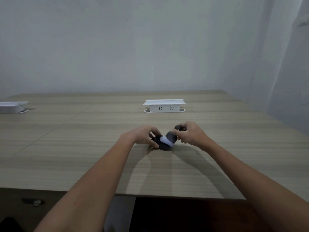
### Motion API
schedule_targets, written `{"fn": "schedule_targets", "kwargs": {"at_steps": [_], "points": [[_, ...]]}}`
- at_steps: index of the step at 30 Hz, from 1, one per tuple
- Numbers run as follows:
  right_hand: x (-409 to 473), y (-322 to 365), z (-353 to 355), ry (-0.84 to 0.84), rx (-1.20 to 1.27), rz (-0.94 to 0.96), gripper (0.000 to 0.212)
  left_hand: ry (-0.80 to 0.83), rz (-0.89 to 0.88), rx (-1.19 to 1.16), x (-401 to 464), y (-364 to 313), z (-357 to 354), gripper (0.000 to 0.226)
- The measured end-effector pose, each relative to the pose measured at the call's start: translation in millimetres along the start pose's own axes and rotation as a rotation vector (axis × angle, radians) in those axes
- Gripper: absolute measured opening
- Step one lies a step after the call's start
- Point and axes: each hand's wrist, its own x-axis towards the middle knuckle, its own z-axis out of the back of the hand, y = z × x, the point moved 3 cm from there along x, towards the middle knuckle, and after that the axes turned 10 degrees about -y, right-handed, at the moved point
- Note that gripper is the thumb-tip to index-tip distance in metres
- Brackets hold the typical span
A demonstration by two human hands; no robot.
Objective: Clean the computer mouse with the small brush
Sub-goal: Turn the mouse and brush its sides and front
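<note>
A dark computer mouse lies on the wooden table, a little right of the middle. My left hand grips it from the left side, thumb near the table and fingers over its far end. My right hand holds a small brush by its dark handle. The brush tilts down to the left, and its white bristles rest on top of the mouse. Much of the mouse is hidden by the bristles and my left fingers.
A white pop-up socket box stands behind the hands. A second white box sits at the far left edge. A grey wall rises behind the table. The near table edge runs below my forearms, with dark floor under it.
</note>
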Motion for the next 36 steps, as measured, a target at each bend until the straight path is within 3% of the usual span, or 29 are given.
{"fn": "schedule_targets", "kwargs": {"at_steps": [4,7,9,12,14,18,21,23,25,27,33,36], "points": [[7.2,-2.9,10.6,-0.173,-0.159,0.047,0.023,-0.009,0.012,0.001,-1.3,-1.0,-0.2,0.062],[1.0,6.5,7.0,-0.050,0.025,0.038,0.023,-0.017,0.010,0.011,-1.7,-1.5,0.0,0.061],[-2.4,3.9,3.7,0.020,0.005,0.014,0.022,-0.019,0.012,0.018,-2.0,-1.5,0.1,0.062],[3.2,-8.9,10.8,-0.121,-0.145,0.020,0.017,-0.023,0.015,0.023,-3.5,-1.8,-0.1,0.063],[1.9,-9.8,13.7,-0.185,-0.105,0.036,0.018,-0.023,0.018,0.024,-4.4,-2.3,0.0,0.063],[-7.3,-11.4,4.3,-0.002,0.112,-0.015,0.021,-0.018,0.019,0.025,-5.1,-3.7,0.0,0.061],[-0.8,-24.2,11.4,-0.147,-0.044,0.003,0.016,-0.019,0.022,0.025,-6.1,-4.9,-0.3,0.061],[-0.4,-28.0,17.0,-0.161,0.058,0.015,0.013,-0.016,0.019,0.028,-6.1,-4.6,-0.2,0.060],[-5.3,-27.0,14.9,0.007,0.218,0.047,0.012,-0.012,0.011,0.037,-5.6,-3.9,-0.1,0.061],[-11.2,-28.0,8.5,0.144,0.216,0.104,0.010,-0.019,0.008,0.053,-4.5,-3.2,-0.6,0.061],[-7.7,-30.2,16.4,-0.125,-0.069,0.290,0.004,-0.037,0.033,0.065,-3.1,-0.4,-1.6,0.059],[-8.5,-31.3,16.6,-0.036,0.080,0.249,0.008,-0.030,0.034,0.070,-3.2,-0.3,-1.3,0.059]]}}
